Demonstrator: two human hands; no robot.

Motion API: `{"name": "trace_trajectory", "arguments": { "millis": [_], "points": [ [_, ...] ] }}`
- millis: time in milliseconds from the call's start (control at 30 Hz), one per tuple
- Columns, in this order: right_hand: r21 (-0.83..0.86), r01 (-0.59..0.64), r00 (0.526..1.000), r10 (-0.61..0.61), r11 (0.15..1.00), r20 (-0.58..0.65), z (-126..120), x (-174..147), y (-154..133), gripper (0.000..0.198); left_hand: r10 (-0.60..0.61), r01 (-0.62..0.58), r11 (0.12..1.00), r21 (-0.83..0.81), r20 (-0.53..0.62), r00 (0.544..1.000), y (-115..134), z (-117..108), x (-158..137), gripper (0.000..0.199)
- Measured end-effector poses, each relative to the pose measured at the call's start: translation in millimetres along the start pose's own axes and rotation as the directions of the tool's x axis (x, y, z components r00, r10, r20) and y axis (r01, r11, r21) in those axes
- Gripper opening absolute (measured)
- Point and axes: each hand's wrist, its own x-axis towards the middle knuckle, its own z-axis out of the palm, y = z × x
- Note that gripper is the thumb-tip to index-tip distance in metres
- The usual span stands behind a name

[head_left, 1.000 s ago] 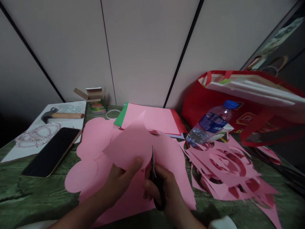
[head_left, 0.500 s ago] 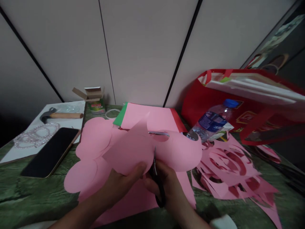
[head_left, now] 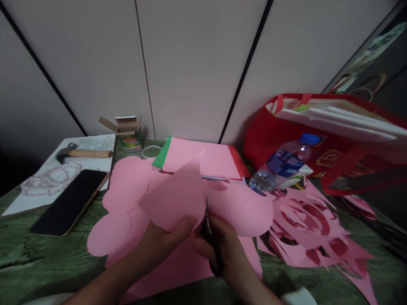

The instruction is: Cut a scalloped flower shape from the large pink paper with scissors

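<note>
My left hand (head_left: 170, 239) is closed on a sheet of pink paper (head_left: 178, 199), thumb on top and the fingers hidden beneath. In my right hand (head_left: 222, 245) is a pair of black-handled scissors (head_left: 208, 228), blades pointing away from me at a cut in the sheet. A curved pink flap (head_left: 243, 207) hangs to the right of the blades. Under both hands lie larger pink sheets (head_left: 165, 273), and several rounded pink cutouts (head_left: 110, 233) are stacked to the left.
Pink paper scraps (head_left: 311, 228) pile up at the right. Behind them a plastic bottle (head_left: 280, 165) leans by a red bag (head_left: 270, 127). A phone (head_left: 70, 203), hammer (head_left: 89, 153), bead strands (head_left: 51, 180) and small opened box (head_left: 130, 140) lie left. Coloured paper (head_left: 203, 156) lies near the wall.
The pink flap right of the blades has sunk slightly and shifted right. Both hands keep their grips, and the view has moved a little.
</note>
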Motion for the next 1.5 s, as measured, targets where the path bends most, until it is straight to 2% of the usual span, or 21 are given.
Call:
{"name": "trace_trajectory", "arguments": {
  "millis": [167,600,733,1000,1333,1500],
  "points": [
    [-0.013,-0.033,0.999,0.033,0.999,-0.01,-0.2,-1.1,-0.4,0.035,-0.013,0.014,0.999,0.035,-0.039,0.999,-6.0,-0.6,0.3,0.008],
    [-0.001,-0.057,0.998,0.056,0.998,-0.018,0.1,-1.3,7.3,0.033,0.044,-0.045,0.996,-0.078,-0.003,0.999,-0.9,1.1,1.4,0.015],
    [0.008,-0.06,0.998,0.061,0.998,-0.018,0.2,-1.5,5.8,0.033,0.059,-0.063,0.994,-0.088,-0.044,0.997,-3.6,1.7,3.4,0.014],
    [0.047,0.013,1.0,-0.014,0.999,0.021,-1.9,-0.6,1.8,0.031,0.093,-0.093,0.996,0.001,-0.05,0.994,-8.2,0.2,1.3,0.009],
    [0.067,0.019,0.999,-0.021,0.998,0.025,-2.3,-0.4,1.6,0.032,0.08,-0.079,0.996,-0.038,0.031,0.996,-2.1,0.7,0.9,0.01],
    [0.066,0.036,0.999,-0.037,0.997,0.018,-1.1,0.2,0.2,0.033,0.056,-0.056,0.998,0.007,-0.043,0.998,-12.2,1.7,2.4,0.008]
  ]
}}
